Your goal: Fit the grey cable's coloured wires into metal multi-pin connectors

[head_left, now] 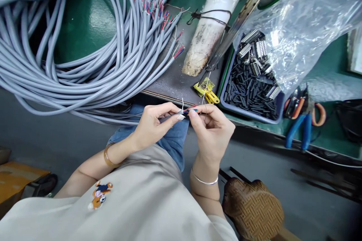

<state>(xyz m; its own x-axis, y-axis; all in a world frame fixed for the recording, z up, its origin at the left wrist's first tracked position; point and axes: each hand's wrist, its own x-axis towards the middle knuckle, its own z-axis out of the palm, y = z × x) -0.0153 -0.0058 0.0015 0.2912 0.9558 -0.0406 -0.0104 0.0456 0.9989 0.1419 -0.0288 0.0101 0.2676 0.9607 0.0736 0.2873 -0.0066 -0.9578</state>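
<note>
Just off the bench's front edge, my left hand [158, 120] pinches the end of a grey cable [121, 118] between thumb and fingers. White filler [182, 105] sticks out at the stripped end. Thin red and blue wires [190, 109] run from it to my right hand [212, 126], whose thumb and forefinger are closed on them. A thin strand of solder wire [207, 84] hangs down toward my right fingers; whether they grip it is hidden. Many more grey cables [113, 67] with stripped coloured ends lie on the bench to the left.
A blue tray [223, 99] holds black tubing pieces [249, 94] and metal connectors [256, 54]. Beyond it lies a plastic bag [305, 26]. Blue-handled pliers [302, 124] and orange-handled cutters [319, 115] rest at right. A wrapped white roll [209, 26] leans over the bench. A stool [254, 209] stands below.
</note>
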